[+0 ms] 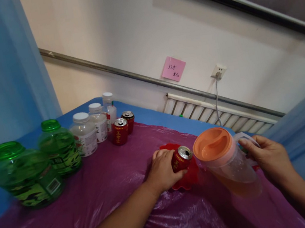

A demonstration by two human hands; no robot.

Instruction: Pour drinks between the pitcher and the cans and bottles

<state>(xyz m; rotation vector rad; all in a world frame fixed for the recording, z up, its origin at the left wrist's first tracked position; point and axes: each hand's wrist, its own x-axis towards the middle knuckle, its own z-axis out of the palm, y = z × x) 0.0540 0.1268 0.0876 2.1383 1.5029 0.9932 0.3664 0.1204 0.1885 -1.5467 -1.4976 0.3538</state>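
Note:
My left hand (164, 169) is wrapped round a red drink can (180, 160) with an opened top. The can is over a red scalloped dish (191, 174); whether its base touches the dish is hidden. By its handle, my right hand (269, 156) grips a clear plastic pitcher (234, 174) with an orange lid (213, 144). Amber liquid lies in the lower part of the pitcher, which is tilted with its lid towards the can. Lid edge and can top are close together; I see no stream of liquid between them.
Two more red cans (120, 131) stand at the back, beside several white-capped clear bottles (85, 135). Large green jars (27, 175) are at the left. Purple plastic sheeting (109, 188) covers the blue table (153, 116). Behind are a radiator (199, 109), a wall socket (218, 71) and blue curtains (0, 70).

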